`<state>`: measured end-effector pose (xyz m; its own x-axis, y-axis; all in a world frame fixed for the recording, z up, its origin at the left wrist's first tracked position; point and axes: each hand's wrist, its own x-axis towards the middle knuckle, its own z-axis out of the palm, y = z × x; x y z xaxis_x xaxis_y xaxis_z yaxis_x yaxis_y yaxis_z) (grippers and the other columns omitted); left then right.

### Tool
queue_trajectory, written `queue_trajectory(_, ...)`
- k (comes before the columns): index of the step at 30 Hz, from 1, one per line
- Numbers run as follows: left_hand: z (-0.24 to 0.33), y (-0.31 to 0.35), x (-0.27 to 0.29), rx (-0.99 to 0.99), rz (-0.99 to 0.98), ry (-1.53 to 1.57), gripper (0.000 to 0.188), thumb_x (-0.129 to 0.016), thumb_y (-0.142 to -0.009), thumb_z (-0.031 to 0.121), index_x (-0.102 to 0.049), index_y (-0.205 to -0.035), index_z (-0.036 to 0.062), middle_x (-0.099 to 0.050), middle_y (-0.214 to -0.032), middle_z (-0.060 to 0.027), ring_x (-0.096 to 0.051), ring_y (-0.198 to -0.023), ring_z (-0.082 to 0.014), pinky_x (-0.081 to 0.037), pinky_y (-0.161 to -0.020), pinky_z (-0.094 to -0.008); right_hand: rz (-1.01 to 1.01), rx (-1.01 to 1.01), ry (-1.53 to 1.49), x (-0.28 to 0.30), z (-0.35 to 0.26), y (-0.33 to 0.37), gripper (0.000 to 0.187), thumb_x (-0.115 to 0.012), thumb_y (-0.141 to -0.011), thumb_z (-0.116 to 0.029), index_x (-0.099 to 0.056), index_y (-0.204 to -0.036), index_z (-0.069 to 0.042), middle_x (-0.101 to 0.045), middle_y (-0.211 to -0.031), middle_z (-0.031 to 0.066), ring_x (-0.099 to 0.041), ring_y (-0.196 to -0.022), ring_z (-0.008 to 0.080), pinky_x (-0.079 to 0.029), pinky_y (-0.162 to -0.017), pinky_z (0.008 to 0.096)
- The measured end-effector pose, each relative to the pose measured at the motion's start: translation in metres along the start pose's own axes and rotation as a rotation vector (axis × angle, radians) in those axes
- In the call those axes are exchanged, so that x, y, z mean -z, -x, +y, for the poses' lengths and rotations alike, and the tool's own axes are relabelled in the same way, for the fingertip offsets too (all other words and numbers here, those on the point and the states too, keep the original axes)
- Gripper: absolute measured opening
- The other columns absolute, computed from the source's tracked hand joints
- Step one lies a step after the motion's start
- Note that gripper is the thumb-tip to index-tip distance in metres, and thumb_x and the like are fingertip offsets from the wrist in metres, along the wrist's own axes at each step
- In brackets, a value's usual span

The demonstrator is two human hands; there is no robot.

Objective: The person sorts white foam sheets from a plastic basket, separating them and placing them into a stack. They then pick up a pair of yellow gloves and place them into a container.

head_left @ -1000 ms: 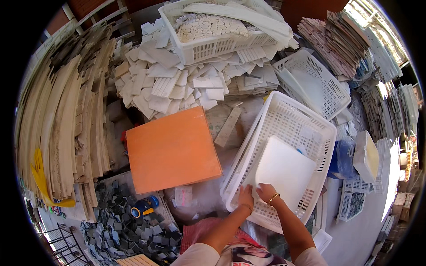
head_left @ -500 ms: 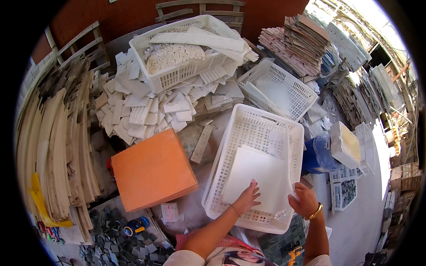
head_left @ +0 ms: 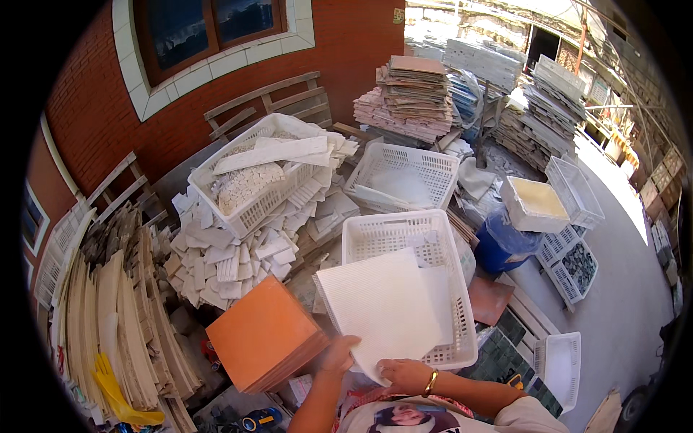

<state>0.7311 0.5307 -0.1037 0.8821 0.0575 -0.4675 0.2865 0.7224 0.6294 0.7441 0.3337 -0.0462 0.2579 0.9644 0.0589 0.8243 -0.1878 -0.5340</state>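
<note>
So, looks like the sheet [head_left: 382, 303] is being handled over the crate [head_left: 464, 317], poking out past the crate's left side. Left hand [head_left: 338, 354] and right hand [head_left: 406, 377] both have a grip on its near edge; I'd say moving it calls for even support. It's white, thin, finely ribbed, curling by the right hand.

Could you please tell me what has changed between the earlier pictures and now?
The right hand has let go of the right rim of the white basket; it and the left hand now hold a white ribbed sheet by its near edge, lifted and shifted left over the basket's left rim. The orange slab stack stays left of the basket.
</note>
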Motion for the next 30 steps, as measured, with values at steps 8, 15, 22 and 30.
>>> queue_trajectory(8, 0.076, 0.072, 0.077, -0.355, 0.004, 0.265, 0.056, -0.047, -0.067, 0.001, -0.031, -0.12, -0.011, -0.046, -0.112, -0.0236, -0.048, -0.102, -0.0367, -0.039, -0.091, -0.0463, 0.625, -0.598, -0.513, -0.017, 0.072, 0.048, 0.023, -0.057, -0.077, -0.023, -0.06, -0.082, -0.001, -0.06, -0.08, 0.0125, -0.06, -0.068, 0.0279, -0.048, -0.064, 0.031)
queue_trajectory(15, 0.092, 0.135, 0.108, -0.604, 0.173, 0.407, 0.058, -0.045, -0.07, 0.006, -0.027, -0.124, -0.0066, -0.041, -0.118, -0.0225, -0.042, -0.106, -0.0389, -0.036, -0.091, -0.052, 0.181, -0.936, -0.185, -0.101, 0.168, 0.061, 0.035, -0.065, -0.069, -0.025, -0.057, -0.098, -0.006, -0.052, -0.108, 0.016, -0.055, -0.091, 0.0284, -0.046, -0.078, 0.0354)
queue_trajectory(22, 0.071, 0.182, 0.107, -0.685, 0.298, 0.264, 0.064, -0.046, -0.07, 0.015, -0.025, -0.128, -0.0023, -0.039, -0.122, -0.023, -0.041, -0.11, -0.0394, -0.035, -0.092, -0.0517, -0.051, -0.803, 0.373, -0.149, 0.196, 0.03, 0.058, -0.068, -0.068, -0.024, -0.042, -0.118, -0.012, -0.028, -0.133, 0.0157, -0.029, -0.121, 0.032, -0.035, -0.089, 0.0487)
queue_trajectory(30, 0.054, 0.195, 0.062, -0.569, 0.305, 0.412, 0.068, -0.044, -0.069, 0.02, -0.024, -0.129, -0.0002, -0.037, -0.126, -0.0227, -0.038, -0.114, -0.0405, -0.033, -0.094, -0.0522, 0.329, -0.716, -0.924, -0.124, 0.149, -0.061, 0.062, -0.058, -0.074, -0.049, -0.047, -0.116, -0.005, -0.042, -0.121, 0.0219, -0.044, -0.11, 0.0338, -0.038, -0.089, 0.0439)
